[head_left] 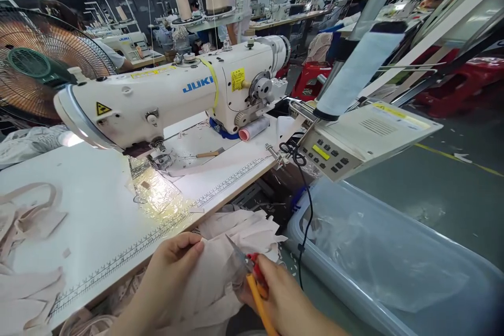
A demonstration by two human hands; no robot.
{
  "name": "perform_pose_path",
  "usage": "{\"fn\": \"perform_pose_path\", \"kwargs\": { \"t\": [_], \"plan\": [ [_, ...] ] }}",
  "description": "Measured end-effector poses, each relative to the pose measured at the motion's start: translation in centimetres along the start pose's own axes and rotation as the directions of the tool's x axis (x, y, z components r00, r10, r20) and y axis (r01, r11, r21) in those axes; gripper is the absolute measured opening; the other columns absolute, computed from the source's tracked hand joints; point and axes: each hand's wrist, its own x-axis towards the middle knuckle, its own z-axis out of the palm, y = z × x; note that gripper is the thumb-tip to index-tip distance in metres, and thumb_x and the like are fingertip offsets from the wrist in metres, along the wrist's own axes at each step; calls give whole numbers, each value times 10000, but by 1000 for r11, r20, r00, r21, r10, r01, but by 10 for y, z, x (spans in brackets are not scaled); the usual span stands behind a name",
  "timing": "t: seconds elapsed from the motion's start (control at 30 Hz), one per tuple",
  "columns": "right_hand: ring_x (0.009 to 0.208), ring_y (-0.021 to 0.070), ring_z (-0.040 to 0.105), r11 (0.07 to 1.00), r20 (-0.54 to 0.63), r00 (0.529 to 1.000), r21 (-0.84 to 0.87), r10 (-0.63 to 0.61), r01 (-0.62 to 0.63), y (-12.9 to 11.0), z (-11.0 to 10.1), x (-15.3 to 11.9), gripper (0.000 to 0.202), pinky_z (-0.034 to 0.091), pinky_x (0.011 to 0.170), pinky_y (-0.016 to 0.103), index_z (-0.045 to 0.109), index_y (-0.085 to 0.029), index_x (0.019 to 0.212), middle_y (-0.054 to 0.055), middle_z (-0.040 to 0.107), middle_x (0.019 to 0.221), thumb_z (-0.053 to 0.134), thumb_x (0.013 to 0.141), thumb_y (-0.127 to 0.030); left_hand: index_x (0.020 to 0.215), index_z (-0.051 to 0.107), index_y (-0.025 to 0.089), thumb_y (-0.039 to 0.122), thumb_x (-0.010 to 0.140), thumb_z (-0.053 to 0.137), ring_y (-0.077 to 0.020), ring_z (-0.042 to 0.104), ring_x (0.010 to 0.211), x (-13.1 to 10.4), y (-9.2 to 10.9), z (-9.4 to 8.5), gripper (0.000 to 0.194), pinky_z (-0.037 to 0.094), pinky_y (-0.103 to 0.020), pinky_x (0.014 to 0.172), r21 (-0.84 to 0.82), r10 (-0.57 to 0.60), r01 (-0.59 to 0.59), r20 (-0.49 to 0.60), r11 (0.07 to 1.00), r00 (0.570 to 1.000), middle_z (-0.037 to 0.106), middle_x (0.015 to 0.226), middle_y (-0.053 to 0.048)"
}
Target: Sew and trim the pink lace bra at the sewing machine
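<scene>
Pale pink fabric (216,270), our side of the sewing machine (169,100): we pinch its edge with left hand (170,265), grip red-and-orange scissors (252,284) with right hand (281,289).

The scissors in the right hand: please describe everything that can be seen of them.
The scissors, held in the right hand, have a slim, pointed grey blade that looks like metal, and red and orange handle parts, perhaps plastic, partly hidden by the hand. The blade points up and left in the picture, over the pale fabric that the left hand pinches. Whether the blades are open or touch the fabric is unclear.
</scene>
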Motion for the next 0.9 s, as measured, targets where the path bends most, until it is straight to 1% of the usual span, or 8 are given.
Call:
{"fn": "perform_pose_path", "kwargs": {
  "t": [0.1,0.23,0.43,0.53,0.6,0.7,0.8,0.9],
  "plan": [
    [585,162,471,996,48,996,-64,72,-68,-1,6,-1,384,362,558,270,319,-242,706,10,572,695,685,591,-260,747,668,164,470,699,668,-189,534,699,0,-2,0,310,415,-274,659,-9,9,-9,7,1000,1000,636,703,-25],
    [554,134,428,999,34,999,-21,-37,38,-12,23,-3,286,338,526,245,307,-238,676,-21,518,633,562,610,-127,796,690,171,462,731,647,-241,585,801,0,1,1,301,450,-316,743,-14,45,-44,69,999,997,680,784,-60],
    [530,130,424,932,-195,963,274,-186,236,-7,24,-18,229,388,494,243,304,-246,676,-15,479,637,515,743,-303,714,705,203,361,746,596,-228,595,702,-4,4,0,195,436,-287,640,230,172,-163,-17,959,985,683,750,-45],
    [600,172,532,898,-305,915,268,-264,348,1,22,-22,232,466,584,295,316,-251,669,27,572,693,511,774,-320,622,694,215,258,745,566,-211,582,658,-10,7,6,182,419,-274,627,348,251,-279,124,895,960,662,686,-28],
    [606,193,565,907,-320,912,248,-255,341,-1,23,-20,247,490,599,318,321,-254,648,26,592,670,539,751,-308,622,700,223,179,743,526,-202,580,656,-16,11,12,217,419,-266,638,288,236,-318,287,903,928,654,661,-14],
    [633,207,593,892,-347,904,283,-249,353,-16,23,-13,237,510,592,328,354,-254,640,42,643,751,576,715,-292,657,711,243,80,712,450,-188,585,675,-24,16,19,312,428,-266,702,15,231,-268,458,963,858,657,666,11],
    [760,214,622,845,-355,900,373,-252,384,-34,18,-7,212,517,696,335,378,-251,686,66,675,912,582,743,-259,631,718,252,64,662,459,-188,596,654,-28,14,21,321,444,-278,722,-105,210,-183,420,978,883,659,629,21],
    [728,181,605,791,-313,911,469,-268,393,-41,15,-4,260,499,682,292,356,-250,708,23,654,818,611,739,-214,624,744,243,157,674,539,-228,624,665,-28,8,20,228,477,-298,698,-52,179,-172,310,984,934,681,615,-5]
  ]
}}
